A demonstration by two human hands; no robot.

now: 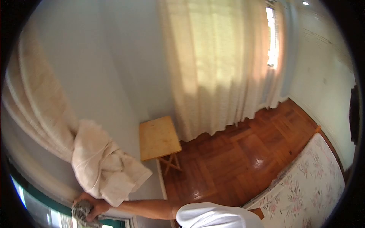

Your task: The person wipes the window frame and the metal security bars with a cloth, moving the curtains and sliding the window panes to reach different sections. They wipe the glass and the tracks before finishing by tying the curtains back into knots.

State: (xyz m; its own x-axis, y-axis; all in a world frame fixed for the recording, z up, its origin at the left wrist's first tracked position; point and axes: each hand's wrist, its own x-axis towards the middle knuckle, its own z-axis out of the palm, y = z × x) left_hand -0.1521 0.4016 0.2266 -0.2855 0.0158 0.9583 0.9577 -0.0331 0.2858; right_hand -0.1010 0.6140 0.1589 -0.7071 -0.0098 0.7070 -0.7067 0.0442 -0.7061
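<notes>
My left hand [93,206] is at the bottom left, closed around a crumpled grey cloth [81,211]. It presses the cloth against the green window frame [45,203]. My bare forearm runs right to a white sleeve [213,217]. A cream curtain tied in a big knot [102,167] hangs just above the hand and touches it. My right hand is out of view.
A small wooden folding table [159,138] stands against the pale wall. Long cream curtains [220,68] cover a bright window. The floor is glossy parquet [235,159]. A floral mattress [308,190] lies at the lower right.
</notes>
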